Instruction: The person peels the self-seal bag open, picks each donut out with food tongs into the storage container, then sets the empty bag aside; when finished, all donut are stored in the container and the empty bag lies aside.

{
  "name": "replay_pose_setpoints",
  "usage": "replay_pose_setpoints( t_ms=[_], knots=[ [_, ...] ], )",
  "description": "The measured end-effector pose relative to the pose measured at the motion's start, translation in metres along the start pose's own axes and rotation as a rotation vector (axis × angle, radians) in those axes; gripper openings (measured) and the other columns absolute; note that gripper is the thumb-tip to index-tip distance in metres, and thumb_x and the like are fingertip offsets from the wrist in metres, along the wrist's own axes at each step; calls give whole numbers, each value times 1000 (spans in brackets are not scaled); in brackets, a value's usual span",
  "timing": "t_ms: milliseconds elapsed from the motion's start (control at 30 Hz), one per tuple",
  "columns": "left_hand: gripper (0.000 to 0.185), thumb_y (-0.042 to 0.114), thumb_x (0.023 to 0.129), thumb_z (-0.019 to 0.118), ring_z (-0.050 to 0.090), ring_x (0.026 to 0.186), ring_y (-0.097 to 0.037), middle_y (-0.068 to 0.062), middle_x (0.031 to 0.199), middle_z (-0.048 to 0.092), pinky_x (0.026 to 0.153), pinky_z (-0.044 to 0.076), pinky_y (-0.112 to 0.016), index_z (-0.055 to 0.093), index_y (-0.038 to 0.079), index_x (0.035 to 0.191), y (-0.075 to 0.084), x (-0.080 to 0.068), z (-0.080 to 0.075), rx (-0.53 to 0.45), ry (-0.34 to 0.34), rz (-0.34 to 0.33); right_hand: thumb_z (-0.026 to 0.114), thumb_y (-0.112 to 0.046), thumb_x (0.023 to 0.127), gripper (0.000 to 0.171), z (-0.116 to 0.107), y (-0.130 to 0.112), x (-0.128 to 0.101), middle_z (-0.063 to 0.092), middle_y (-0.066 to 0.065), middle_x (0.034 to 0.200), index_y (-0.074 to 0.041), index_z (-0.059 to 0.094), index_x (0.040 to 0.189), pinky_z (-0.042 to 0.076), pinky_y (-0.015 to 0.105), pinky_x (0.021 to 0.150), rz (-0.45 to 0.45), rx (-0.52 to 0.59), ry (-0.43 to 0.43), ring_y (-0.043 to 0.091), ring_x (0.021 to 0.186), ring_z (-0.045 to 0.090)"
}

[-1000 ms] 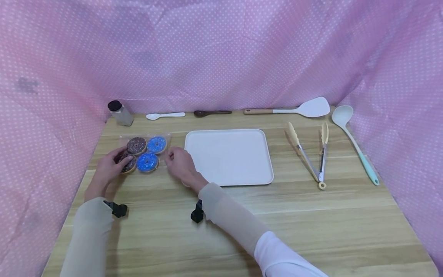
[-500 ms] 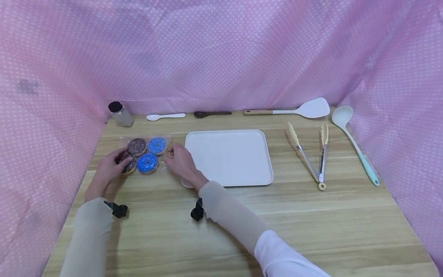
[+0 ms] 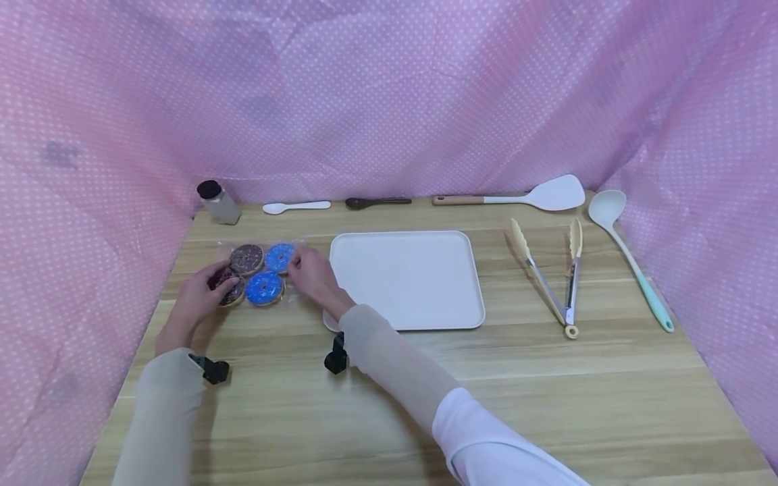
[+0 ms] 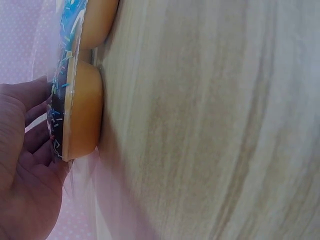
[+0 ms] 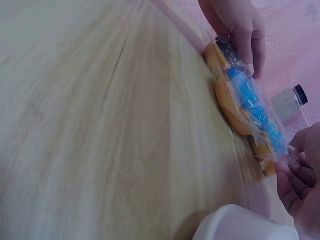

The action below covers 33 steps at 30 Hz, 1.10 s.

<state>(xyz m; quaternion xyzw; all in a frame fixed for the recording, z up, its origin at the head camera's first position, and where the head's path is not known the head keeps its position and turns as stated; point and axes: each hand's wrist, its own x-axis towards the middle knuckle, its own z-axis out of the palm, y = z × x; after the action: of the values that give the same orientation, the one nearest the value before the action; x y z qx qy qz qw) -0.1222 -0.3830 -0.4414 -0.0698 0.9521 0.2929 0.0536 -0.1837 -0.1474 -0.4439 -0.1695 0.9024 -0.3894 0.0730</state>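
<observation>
In the head view, part of the near-left donut (image 3: 231,291) is covered by the left hand (image 3: 197,297), and the tray (image 3: 407,280) corner is hidden behind the right hand (image 3: 313,277). In the left wrist view, the blue donut (image 4: 92,22) is cut off by the top edge. In the right wrist view, the right hand is cut off at the right edge, and the jar (image 5: 289,102) is blurred.

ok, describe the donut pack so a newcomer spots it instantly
Start at the white tray mid-table and look just left of it. Between the left hand and right hand lies the donut pack: a clear wrapper with two blue and two chocolate sprinkled donuts, the only food among utensils.
</observation>
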Motion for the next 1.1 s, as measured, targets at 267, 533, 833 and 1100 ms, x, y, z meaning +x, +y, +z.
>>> replay_pose_setpoints(
  t_ms=[267, 533, 833, 1100],
  knots=[
    [63, 42, 99, 48, 29, 131, -55, -36, 144, 32, 106, 25, -66, 34, 3, 146, -1, -1, 0, -16, 3, 1, 59, -16, 90, 13, -8, 13, -3, 59, -6, 71, -18, 60, 77, 42, 17, 55, 30, 108, 89, 6, 65, 53],
    [62, 42, 99, 48, 30, 130, -56, -37, 143, 33, 105, 25, -66, 36, 4, 145, 0, -2, 0, -10, 12, 22, 62, -19, 90, 5, -10, 23, -2, 60, -6, 86, -15, 62, 93, 46, 15, 69, -1, 166, 63, 5, 79, 55],
    [61, 41, 99, 48, 30, 131, -55, -36, 143, 33, 105, 26, -66, 35, 4, 145, 3, -3, 0, 4, 2, 14, 66, -35, 91, 33, -6, 13, 10, 57, -4, 106, -13, 60, 115, 48, 17, 79, -20, 98, 10, 7, 92, 55],
    [61, 40, 99, 48, 30, 131, -55, -36, 143, 33, 105, 26, -66, 35, 3, 145, 2, -3, 0, -7, -2, 22, 60, -19, 91, 6, -2, 7, 20, 59, -6, 92, -15, 62, 96, 48, 18, 68, 15, -52, 61, 7, 80, 56]
  ],
)
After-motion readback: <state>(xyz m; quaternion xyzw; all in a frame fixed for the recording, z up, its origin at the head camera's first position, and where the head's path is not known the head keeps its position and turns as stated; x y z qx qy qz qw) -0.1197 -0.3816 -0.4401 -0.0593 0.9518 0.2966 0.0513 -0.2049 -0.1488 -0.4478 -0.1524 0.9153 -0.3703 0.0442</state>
